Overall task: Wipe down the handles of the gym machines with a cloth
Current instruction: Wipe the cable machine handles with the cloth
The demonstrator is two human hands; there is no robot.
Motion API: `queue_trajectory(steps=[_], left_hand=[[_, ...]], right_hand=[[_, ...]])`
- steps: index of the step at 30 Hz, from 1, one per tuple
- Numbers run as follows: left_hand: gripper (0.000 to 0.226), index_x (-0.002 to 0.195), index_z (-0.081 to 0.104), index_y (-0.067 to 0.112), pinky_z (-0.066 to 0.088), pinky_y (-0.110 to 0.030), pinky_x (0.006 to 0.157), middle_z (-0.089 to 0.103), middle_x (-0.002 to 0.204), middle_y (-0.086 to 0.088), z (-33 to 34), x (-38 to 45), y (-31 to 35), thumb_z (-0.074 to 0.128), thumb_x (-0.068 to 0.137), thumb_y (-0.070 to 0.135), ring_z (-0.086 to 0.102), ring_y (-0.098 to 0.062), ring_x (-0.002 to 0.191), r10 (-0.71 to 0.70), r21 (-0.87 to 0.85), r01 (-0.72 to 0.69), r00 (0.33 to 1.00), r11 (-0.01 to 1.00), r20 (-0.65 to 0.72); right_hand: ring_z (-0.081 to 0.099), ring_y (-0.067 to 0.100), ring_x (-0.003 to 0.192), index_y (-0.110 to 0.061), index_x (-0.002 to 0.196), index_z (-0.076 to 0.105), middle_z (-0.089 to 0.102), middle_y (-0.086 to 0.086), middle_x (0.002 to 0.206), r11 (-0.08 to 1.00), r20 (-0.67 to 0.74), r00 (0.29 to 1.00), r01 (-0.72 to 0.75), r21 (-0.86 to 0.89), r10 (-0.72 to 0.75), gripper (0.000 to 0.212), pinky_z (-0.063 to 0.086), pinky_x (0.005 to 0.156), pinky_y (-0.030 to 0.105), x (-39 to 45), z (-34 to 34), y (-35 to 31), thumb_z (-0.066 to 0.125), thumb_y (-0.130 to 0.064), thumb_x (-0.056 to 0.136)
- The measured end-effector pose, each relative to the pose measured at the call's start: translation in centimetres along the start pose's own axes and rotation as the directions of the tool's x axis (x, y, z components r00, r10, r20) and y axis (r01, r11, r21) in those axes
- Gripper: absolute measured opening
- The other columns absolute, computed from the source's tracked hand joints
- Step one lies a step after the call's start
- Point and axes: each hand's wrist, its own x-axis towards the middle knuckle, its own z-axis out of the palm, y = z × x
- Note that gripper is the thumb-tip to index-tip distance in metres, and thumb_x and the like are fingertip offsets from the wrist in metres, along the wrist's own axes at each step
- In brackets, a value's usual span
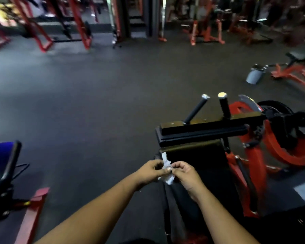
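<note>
Cloth (167, 171): one, pinched by both hands' fingers (163, 170); two black handles (195, 110) stand beyond.

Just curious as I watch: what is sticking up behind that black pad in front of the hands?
Behind the black pad, two black handles with pale end caps rise from a dark bar. The bar covers their bases.

You have the small white cloth (166, 170) crumpled and bunched, at 6 o'clock in your view. The two black handles (195, 110) with pale end caps stand tilted at 1 o'clock from it, side by side.
</note>
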Motion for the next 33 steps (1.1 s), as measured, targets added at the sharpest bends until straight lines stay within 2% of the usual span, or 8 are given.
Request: queue_trajectory(steps=[3,7,10,13,18,21,25,33], left_hand=[[0.059,0.099,0.066,-0.004,0.046,-0.035,0.069,0.064,0.083,-0.008,-1.6,-3.3,-1.4,0.083,0.082,0.050,0.058,-0.017,0.076,0.040,-0.087,-0.056,0.984,0.995,-0.172],[0.020,0.086,0.068,0.011,0.048,-0.028,0.062,0.068,0.075,-0.002,-4.0,-9.0,-3.4,0.082,0.088,0.025,0.061,-0.014,0.069,0.026,-0.196,-0.114,0.914,0.974,-0.404],[0.025,0.092,0.068,0.005,0.044,-0.029,0.060,0.067,0.075,-0.004,-5.3,-13.8,-5.5,0.074,0.096,0.029,0.054,-0.016,0.066,-0.011,-0.231,-0.132,0.848,0.964,-0.530],[0.030,0.085,0.059,0.010,0.048,-0.031,0.062,0.064,0.074,-0.003,-5.4,-18.5,-7.2,0.071,0.097,0.035,0.057,-0.014,0.063,-0.099,-0.360,-0.156,0.796,0.920,-0.598],[0.029,0.115,0.058,0.014,0.060,-0.042,0.071,0.074,0.093,-0.002,-5.1,-24.9,-8.3,0.070,0.098,0.034,0.071,-0.017,0.075,-0.218,-0.576,-0.206,0.784,0.791,-0.580],[0.028,0.120,0.065,0.014,0.057,-0.034,0.068,0.077,0.102,-0.006,-6.0,-27.3,-8.5,0.071,0.097,0.030,0.070,-0.018,0.081,-0.199,-0.479,-0.182,0.742,0.859,-0.640],[0.005,0.094,0.068,0.015,0.047,-0.020,0.052,0.073,0.080,-0.001,-6.7,-28.8,-7.5,0.072,0.095,0.013,0.064,-0.007,0.063,-0.210,-0.369,-0.197,0.549,0.908,-0.809],[0.024,0.111,0.069,0.008,0.049,-0.031,0.067,0.073,0.091,-0.008,-6.4,-31.4,-7.6,0.070,0.098,0.028,0.062,-0.017,0.078,-0.232,-0.326,-0.218,0.367,0.920,-0.901]], right_hand=[[0.059,0.016,0.069,-0.011,0.091,0.064,0.065,0.011,0.076,0.998,0.064,0.997,0.045,-0.042,-0.042,0.014,0.048,0.066,0.028,-0.2,3.4,-0.5,0.075,-0.011,0.082],[0.062,0.016,0.068,-0.007,0.096,0.066,0.069,0.004,0.073,0.996,0.148,0.988,0.063,-0.069,-0.053,0.011,0.050,0.070,0.034,-0.8,7.8,-0.2,0.071,0.001,0.091],[0.065,0.018,0.074,-0.009,0.114,0.069,0.071,-0.002,0.078,0.995,0.215,0.975,0.070,-0.069,-0.054,0.024,0.052,0.072,0.034,-2.7,11.9,0.2,0.063,0.004,0.095],[0.072,0.015,0.083,-0.011,0.109,0.073,0.078,0.000,0.094,0.992,0.263,0.964,0.075,-0.096,-0.048,0.024,0.056,0.069,0.029,-5.5,15.9,0.6,0.057,0.004,0.097],[0.068,0.019,0.082,-0.011,0.091,0.072,0.077,0.008,0.090,0.982,0.363,0.930,0.121,-0.144,-0.062,0.020,0.055,0.076,0.034,-7.7,21.8,0.2,0.057,0.001,0.097],[0.066,0.021,0.084,-0.013,0.092,0.070,0.075,0.007,0.089,0.974,0.467,0.883,0.149,-0.168,-0.055,0.017,0.053,0.076,0.037,-7.7,24.5,-0.1,0.058,-0.004,0.097],[0.072,0.017,0.091,-0.016,0.110,0.068,0.076,0.005,0.105,0.986,0.629,0.777,0.085,-0.142,0.023,0.012,0.058,0.076,0.040,-8.0,27.0,-1.7,0.063,-0.023,0.101],[0.072,0.018,0.082,-0.010,0.100,0.072,0.077,0.007,0.091,0.942,0.813,0.583,0.275,-0.193,-0.004,0.010,0.055,0.065,0.030,-6.8,30.3,-2.9,0.064,-0.016,0.101]])
